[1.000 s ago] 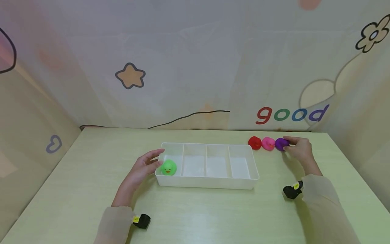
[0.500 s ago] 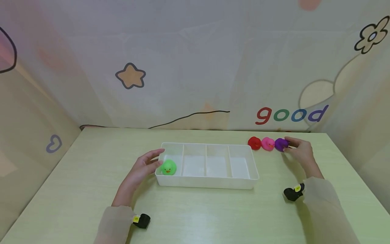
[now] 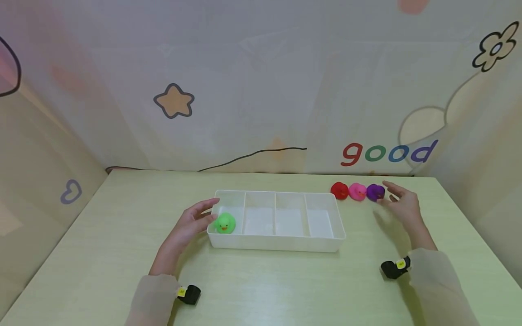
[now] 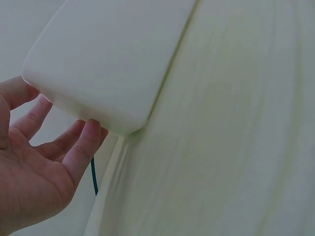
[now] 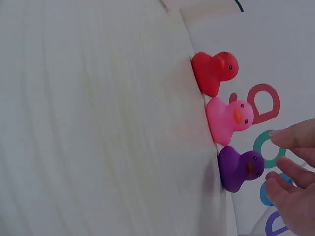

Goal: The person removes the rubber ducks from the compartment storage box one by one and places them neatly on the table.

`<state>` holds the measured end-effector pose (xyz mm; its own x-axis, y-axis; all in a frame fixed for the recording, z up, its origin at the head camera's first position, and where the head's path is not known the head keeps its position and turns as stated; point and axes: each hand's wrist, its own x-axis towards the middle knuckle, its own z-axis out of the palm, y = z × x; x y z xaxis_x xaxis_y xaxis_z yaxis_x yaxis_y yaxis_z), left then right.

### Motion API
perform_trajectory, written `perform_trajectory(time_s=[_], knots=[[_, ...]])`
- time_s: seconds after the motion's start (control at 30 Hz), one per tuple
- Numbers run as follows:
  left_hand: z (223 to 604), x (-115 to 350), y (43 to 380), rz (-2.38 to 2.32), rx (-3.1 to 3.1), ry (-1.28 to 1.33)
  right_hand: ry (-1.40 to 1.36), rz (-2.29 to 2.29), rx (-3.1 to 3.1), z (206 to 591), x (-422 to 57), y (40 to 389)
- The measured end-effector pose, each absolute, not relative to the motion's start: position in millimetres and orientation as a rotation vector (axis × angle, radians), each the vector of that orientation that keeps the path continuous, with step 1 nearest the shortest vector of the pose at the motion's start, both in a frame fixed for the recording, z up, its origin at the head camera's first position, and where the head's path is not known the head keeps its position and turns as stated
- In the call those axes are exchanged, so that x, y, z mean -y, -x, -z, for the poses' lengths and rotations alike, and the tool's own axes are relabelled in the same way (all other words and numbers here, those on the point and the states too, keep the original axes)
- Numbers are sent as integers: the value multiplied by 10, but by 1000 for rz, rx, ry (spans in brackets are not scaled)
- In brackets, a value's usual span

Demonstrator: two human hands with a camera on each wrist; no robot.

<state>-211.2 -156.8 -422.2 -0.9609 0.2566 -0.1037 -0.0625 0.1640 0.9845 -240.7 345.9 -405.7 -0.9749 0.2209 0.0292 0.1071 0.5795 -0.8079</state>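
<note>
A white tray (image 3: pixel 277 243) with a row of compartments stands on the table. Its leftmost compartment contains a green rubber duck (image 3: pixel 225 223). The fingertips of my left hand (image 3: pixel 195 219) touch the tray's left end, and the left wrist view has them spread against the outer wall. At the back right, a red rubber duck (image 3: pixel 340 191), a pink rubber duck (image 3: pixel 357 192) and a purple rubber duck (image 3: pixel 375 193) sit side by side. Just right of the purple duck is my right hand (image 3: pixel 403 206), fingers parted. The right wrist view has a gap between its fingertips and that duck (image 5: pixel 240 168).
The pale wooden table (image 3: pixel 277 290) meets a printed curtain (image 3: pixel 253 90) along its back edge, right behind the ducks. More curtain stands at both sides. A small black camera (image 3: pixel 394 269) is strapped to the right wrist, another camera (image 3: pixel 190 294) to the left.
My right hand has let go of the purple duck and drawn back slightly right and toward me. The purple duck remains in the row. Left hand and tray stay put.
</note>
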Motion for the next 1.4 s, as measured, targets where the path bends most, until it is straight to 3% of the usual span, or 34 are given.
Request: perform_trajectory(time_s=[0.33,0.7,1.4], knots=[[4232,1572,2117,-1864,-2206,-184,169,-1476,2607,3885,-3116,2258],[4225,1567,2119,-1859,-2206,-195,-138,-1564,2608,3672,-2673,1987],[4236,1569,2120,-1879,-2191,-213,-601,-1602,2563,3590,-1882,1789]])
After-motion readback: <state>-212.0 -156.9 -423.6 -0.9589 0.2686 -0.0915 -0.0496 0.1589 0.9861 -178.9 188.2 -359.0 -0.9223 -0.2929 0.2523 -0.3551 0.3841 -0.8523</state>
